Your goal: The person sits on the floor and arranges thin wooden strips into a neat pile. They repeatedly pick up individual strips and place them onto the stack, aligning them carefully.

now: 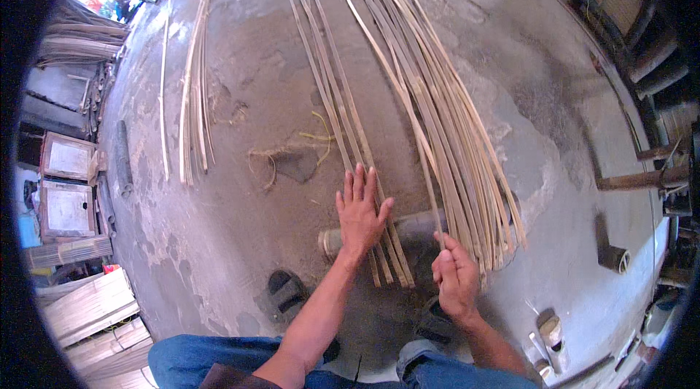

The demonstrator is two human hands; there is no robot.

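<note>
My left hand lies flat with its fingers spread on a small group of long bamboo strips in the middle of the floor. My right hand is closed, pinching the near end of one bamboo strip. That strip runs along the left edge of a larger bundle of strips, which fans out toward me on the right. Beneath the near ends of the strips lies a thick round pole, partly hidden by them and by my left hand.
Another bunch of strips lies at the left, beside a single strip. A scrap of cloth and yellow cord sit on the concrete floor. Tube pieces stand at the right; wooden boards are stacked near left.
</note>
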